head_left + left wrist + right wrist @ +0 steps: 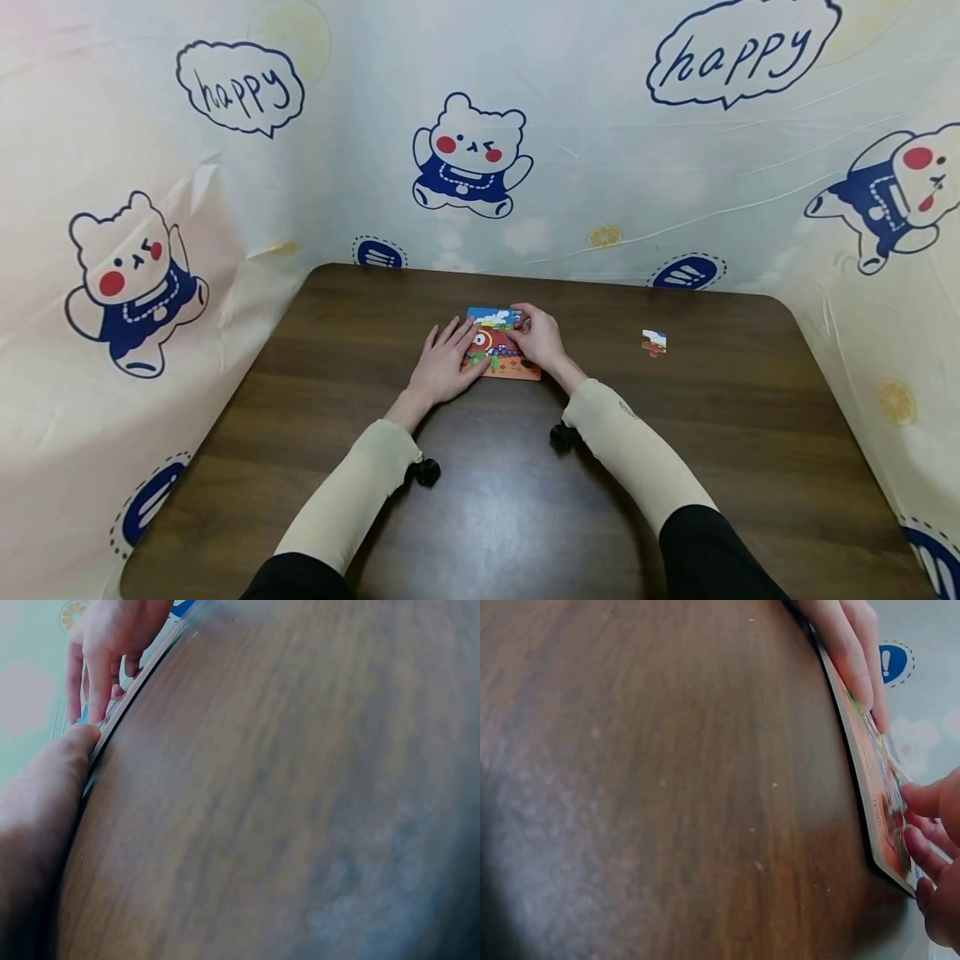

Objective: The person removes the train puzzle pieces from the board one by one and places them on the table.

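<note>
A small jigsaw puzzle [512,367], with blue sky, a red figure and orange ground, lies on the brown table. My left hand [442,364] rests on its left side, fingers spread and fairly straight, thumb along the lower part. At the upper right, my right hand [542,340] pinches a puzzle piece [515,320] between thumb and fingers, against the puzzle; the fingers cover much of that piece. The right wrist view shows the puzzle board [866,780] edge-on, with both hands over it. Off to the right, apart from both hands, lies a loose puzzle piece [654,342].
The wooden table [480,500] has rounded far corners. A pale curtain [585,167] printed with bears and "happy" bubbles stands behind it and along both sides. Both wrists carry black devices, the left one [427,472] near the tabletop.
</note>
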`<state>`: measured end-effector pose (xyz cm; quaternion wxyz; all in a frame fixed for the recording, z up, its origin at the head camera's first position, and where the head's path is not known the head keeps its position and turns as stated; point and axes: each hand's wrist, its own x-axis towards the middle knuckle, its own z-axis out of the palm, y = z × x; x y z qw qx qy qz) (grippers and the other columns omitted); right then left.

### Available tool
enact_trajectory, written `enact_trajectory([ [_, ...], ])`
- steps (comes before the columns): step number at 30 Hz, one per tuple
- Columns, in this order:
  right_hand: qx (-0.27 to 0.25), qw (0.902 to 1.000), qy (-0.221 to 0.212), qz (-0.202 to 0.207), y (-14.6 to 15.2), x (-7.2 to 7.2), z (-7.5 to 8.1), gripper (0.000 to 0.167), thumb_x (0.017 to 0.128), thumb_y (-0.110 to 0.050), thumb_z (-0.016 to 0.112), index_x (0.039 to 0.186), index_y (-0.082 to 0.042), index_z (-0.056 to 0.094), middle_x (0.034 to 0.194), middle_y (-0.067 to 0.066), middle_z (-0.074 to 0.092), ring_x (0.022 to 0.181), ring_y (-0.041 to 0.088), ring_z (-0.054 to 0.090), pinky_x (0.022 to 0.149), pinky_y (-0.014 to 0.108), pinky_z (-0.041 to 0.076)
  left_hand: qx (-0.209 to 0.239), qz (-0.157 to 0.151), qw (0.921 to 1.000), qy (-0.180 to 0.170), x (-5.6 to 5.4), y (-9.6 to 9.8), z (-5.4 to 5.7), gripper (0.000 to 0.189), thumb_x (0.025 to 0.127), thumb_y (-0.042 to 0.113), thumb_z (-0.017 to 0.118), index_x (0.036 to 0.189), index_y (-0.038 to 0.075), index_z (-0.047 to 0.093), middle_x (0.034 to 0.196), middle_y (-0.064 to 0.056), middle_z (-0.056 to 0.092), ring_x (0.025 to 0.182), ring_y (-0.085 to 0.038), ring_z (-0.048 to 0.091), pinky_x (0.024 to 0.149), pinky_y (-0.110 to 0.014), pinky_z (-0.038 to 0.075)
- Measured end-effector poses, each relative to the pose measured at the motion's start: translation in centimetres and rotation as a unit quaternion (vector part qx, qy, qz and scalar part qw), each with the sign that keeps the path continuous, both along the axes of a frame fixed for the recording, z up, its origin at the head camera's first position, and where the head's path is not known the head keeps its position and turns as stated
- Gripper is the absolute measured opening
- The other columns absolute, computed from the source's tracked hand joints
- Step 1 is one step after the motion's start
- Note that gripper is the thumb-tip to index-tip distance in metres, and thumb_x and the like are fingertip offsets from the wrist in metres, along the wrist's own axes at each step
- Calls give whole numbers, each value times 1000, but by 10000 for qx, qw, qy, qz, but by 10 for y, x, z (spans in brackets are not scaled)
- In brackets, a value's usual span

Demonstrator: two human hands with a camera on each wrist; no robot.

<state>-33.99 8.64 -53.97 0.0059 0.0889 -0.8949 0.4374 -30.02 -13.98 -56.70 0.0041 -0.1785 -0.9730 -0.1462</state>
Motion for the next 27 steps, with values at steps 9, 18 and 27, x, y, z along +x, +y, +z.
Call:
enact_trajectory([
  [9, -643, 9979, 83, -23, 3, -3, -2, 45, 99, -8, 82, 142, -3, 71, 109, 19, 80, 97, 32, 75, 91, 46, 62, 42, -8, 10000, 61, 1, 0, -1, 84, 108, 70, 49, 175, 22, 34, 184, 1, 29, 173, -29, 21, 140, -64, 14],
  [18, -1245, 9919, -249, -22, 23, 0, 7, 42, 98, -6, 83, 139, -2, 73, 119, 25, 81, 106, 36, 75, 90, 38, 62, 7, 25, 10000, -2, 0, 2, -1, 86, 107, 72, 47, 176, 24, 31, 184, 2, 27, 174, -28, 19, 140, -63, 12],
  [27, -1757, 9815, -741, -187, 65, 5, 11, 43, 100, -9, 81, 141, -1, 72, 127, 29, 77, 97, 12, 66, 79, 14, 53, 31, 23, 10000, 86, 1, 0, -2, 85, 107, 70, 50, 175, 23, 32, 184, 1, 29, 174, -29, 21, 140, -63, 13],
])
